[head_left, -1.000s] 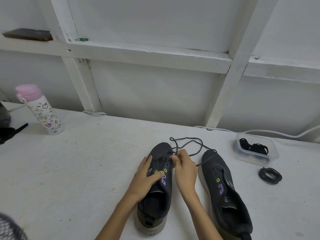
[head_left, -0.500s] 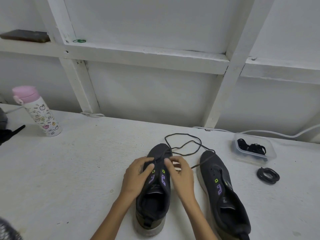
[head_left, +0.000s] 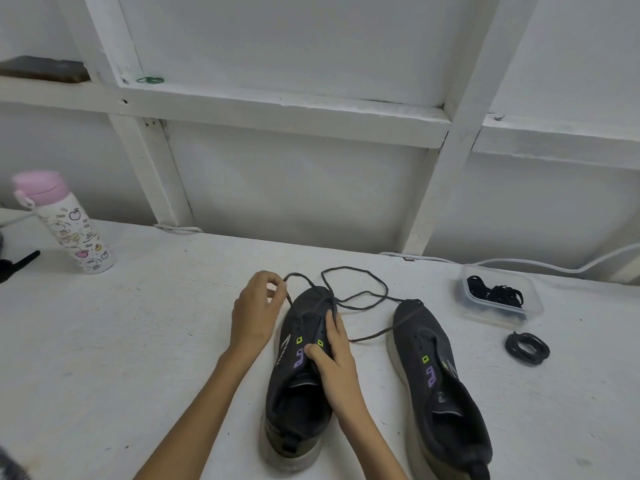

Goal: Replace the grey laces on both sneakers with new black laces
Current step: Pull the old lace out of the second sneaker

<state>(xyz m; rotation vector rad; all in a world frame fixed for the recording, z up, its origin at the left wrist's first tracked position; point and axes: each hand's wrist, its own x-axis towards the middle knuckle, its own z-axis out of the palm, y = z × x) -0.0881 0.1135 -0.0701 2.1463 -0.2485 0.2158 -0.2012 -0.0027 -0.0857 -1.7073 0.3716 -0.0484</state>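
Left hand outward, grey lace looser

Softly and evenly lit from above, moderately bright, with a cool grey cast across the white wall and counter. Faint, diffuse shadows just beside the sneakers and the bottle. Wide-angle bending toward the edges, with splayed beams and that bottle leaning. Slightly soft throughout, smeared at the lower-left corner and over the dark shape on the upper-left shelf
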